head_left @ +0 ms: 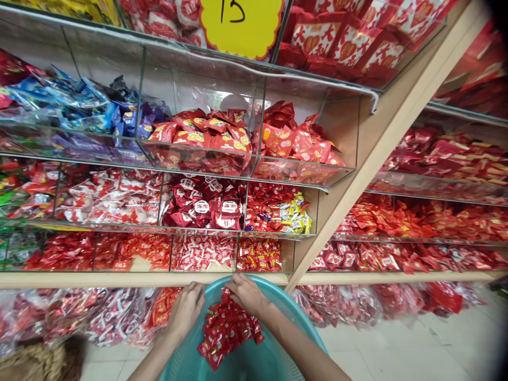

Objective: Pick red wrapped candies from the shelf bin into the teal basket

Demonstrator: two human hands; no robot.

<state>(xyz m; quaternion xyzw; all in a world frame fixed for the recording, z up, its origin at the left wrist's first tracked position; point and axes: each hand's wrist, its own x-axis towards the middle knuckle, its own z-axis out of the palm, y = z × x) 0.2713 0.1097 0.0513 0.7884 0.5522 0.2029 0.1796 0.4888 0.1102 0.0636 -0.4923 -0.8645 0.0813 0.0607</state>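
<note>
A teal plastic basin [278,309] sits low in the middle of the head view, with a heap of small red wrapped candies [226,330] inside it. My left hand [184,312] grips the basin's left rim, fingers curled over the edge. My right hand [248,293] rests on the top of the candy heap near the far rim, its fingers bent down into the wrappers; whether it holds any is hidden.
Clear acrylic bins [254,164] on wooden shelves [119,279] hold red, white, blue and yellow wrapped sweets in several tiers. A yellow price tag [242,26] hangs above. Large bags of candy [99,317] lie under the bottom shelf. Tiled floor [416,344] lies at the right.
</note>
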